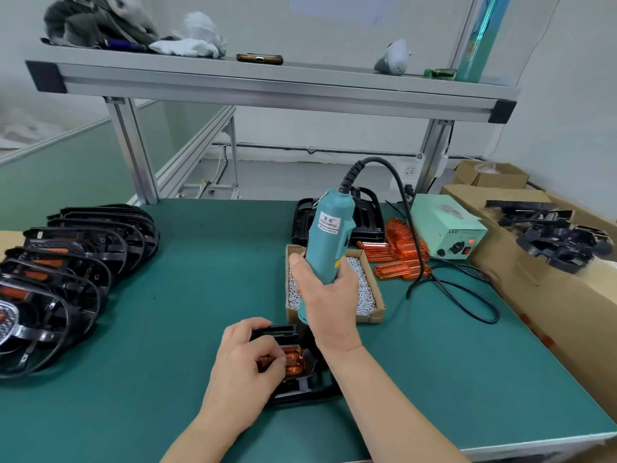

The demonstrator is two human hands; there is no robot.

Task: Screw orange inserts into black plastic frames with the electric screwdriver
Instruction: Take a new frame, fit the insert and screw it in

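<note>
green bench | left: black frames (overlapping row) | right: screw box, orange inserts, power unit

The box of screws sits mid-table. Just before it lies the frame I work on, with an insert in it under my left hand. My right hand holds the screwdriver upright over the box's left side, tip down at the frame. Behind the box lies another frame. To its right come a heap of loose inserts, then the power unit, then a carton with more frames in it. Well left of the box, a row of fitted frames lies overlapped.
</note>
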